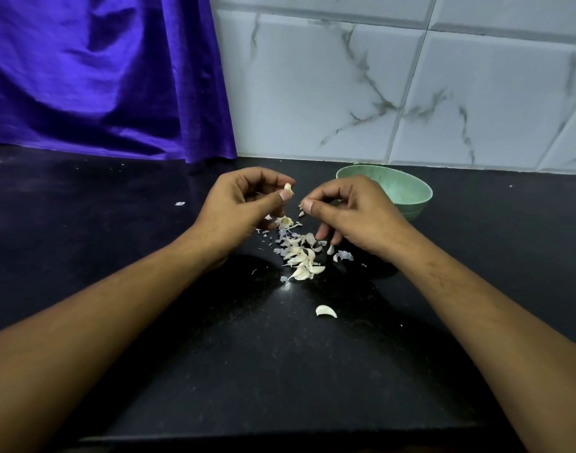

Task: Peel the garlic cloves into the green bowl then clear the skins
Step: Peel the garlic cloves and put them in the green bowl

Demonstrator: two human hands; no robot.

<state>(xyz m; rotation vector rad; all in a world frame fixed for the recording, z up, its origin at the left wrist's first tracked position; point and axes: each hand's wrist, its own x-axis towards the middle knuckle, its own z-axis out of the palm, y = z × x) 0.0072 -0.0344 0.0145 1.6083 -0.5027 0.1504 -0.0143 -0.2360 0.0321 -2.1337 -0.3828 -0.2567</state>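
Note:
My left hand (244, 204) pinches a small garlic clove (288, 188) between thumb and fingertips, above the black counter. My right hand (352, 210) is just to its right, thumb and forefinger pinched on a tiny scrap of skin (301, 204). Below the hands lies a pile of garlic cloves and papery skins (301, 256), with the garlic root stub (285, 221) at its far end. One single clove (326, 311) lies alone nearer to me. The green bowl (407, 191) stands behind my right hand, partly hidden by it; its inside is not visible.
The black counter (149, 223) runs back to a white marble-patterned tiled wall (378, 93). A purple cloth (100, 76) hangs at the back left down to the counter. A stray skin flake (180, 203) lies left of my left hand.

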